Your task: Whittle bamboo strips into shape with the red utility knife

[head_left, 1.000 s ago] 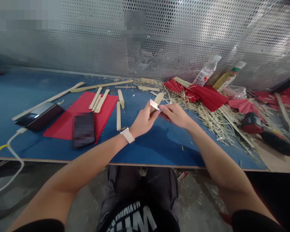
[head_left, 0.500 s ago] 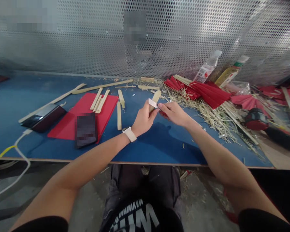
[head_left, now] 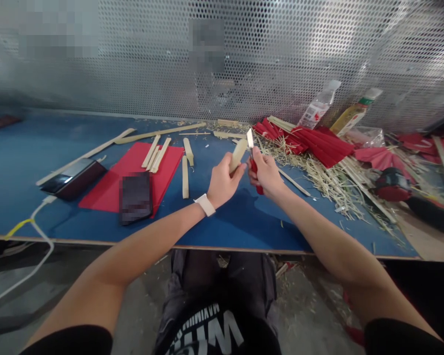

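Note:
My left hand is closed round a pale wooden strip with a rounded upper end, tilted up to the right. Close beside it, my right hand grips a red-handled knife, its bright blade pointing up just right of the strip's top. Blade and strip look slightly apart. Left of my hands, two short wooden pieces lie on the blue table. Several more short sticks rest on a red folder.
A phone lies on the folder's near edge, and a dark device with a white cable stands left. Wood shavings, red folded pieces, two bottles and a red-black tool are at the right. A perforated metal panel rises behind.
The knife blade has swung from lying across the strip to upright at its right. My right hand has turned, showing the red handle. The view has shifted slightly.

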### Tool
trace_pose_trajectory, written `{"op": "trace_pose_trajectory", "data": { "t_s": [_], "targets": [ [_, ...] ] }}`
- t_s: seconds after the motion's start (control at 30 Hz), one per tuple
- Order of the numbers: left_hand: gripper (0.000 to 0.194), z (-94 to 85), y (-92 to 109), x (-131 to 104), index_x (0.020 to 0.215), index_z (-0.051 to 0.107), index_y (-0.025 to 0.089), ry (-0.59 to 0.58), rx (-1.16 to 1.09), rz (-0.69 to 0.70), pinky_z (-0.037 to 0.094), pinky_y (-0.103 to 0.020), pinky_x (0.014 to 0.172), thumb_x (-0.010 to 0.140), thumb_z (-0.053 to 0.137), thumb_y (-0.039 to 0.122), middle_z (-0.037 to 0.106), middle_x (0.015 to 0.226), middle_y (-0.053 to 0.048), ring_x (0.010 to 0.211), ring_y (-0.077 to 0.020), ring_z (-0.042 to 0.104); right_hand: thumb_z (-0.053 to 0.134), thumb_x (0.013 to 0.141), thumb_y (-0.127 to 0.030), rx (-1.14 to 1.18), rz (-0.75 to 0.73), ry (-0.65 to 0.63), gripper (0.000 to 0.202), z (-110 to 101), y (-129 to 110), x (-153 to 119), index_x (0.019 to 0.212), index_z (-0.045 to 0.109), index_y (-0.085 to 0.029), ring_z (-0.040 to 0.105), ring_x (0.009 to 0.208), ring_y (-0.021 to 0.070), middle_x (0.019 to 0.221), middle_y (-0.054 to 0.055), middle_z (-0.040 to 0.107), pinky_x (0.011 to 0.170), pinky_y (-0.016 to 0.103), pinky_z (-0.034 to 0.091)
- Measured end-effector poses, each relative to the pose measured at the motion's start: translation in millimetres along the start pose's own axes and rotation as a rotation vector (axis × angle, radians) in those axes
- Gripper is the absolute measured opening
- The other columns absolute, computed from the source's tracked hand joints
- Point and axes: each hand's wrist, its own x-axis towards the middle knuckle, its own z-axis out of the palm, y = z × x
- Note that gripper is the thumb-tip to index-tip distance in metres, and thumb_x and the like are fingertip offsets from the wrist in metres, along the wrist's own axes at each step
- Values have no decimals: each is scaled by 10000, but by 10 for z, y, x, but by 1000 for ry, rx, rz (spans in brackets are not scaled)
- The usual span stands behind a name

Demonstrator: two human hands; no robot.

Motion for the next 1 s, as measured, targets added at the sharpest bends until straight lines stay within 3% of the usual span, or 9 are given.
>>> {"op": "trace_pose_trajectory", "data": {
  "t_s": [0.1,0.17,0.27,0.43,0.63,0.8,1.0],
  "targets": [
    [434,-12,40,-30,941,460,259,-57,-47,-5,405,-319,612,1117,649,608,498,695,48,601,-161,554,390,976,-1026,-36,-103,139,778,-65,-33,30,744,463,-287,305,377,112,501,-51,384,362,289,258],
    [357,-52,34,-9,1032,509,256,-70,-116,-30,403,-313,601,1156,568,585,519,698,52,581,-153,545,384,969,-1034,-117,-157,154,790,-132,-69,26,736,484,-286,353,383,127,498,-35,416,375,297,273],
    [274,-147,40,61,1226,553,246,-109,-194,-36,464,-307,627,1171,534,514,624,766,24,640,-164,615,378,973,-1031,-276,-209,57,822,-208,-136,-11,716,542,-267,417,414,140,497,-12,472,424,306,315],
    [163,-263,141,128,1018,535,246,-174,-224,-79,506,-308,631,1136,561,355,681,850,-12,657,-154,642,324,1010,-1004,-519,-319,-100,881,-202,-197,-65,688,598,-231,491,495,147,516,7,537,559,314,374],
    [264,-271,135,112,1051,514,243,-223,-134,7,468,-313,621,1065,719,409,607,748,21,649,-173,610,359,1080,-910,-615,-337,-230,813,-182,-253,-86,689,575,-231,481,520,144,533,-1,548,588,306,359],
    [266,-284,28,130,1167,570,219,-256,-94,44,487,-322,662,1112,661,463,671,824,-14,715,-200,668,404,1067,-911,-593,-281,-267,809,-230,-300,-75,725,637,-216,492,527,140,548,-4,558,580,294,374],
    [179,-231,-12,119,1129,602,210,-146,-21,49,522,-327,726,1088,693,359,731,908,-45,800,-215,713,415,1015,-968,-523,-226,-201,829,-174,-288,-81,674,560,-227,462,529,132,553,-1,520,545,294,345]
  ]
}}
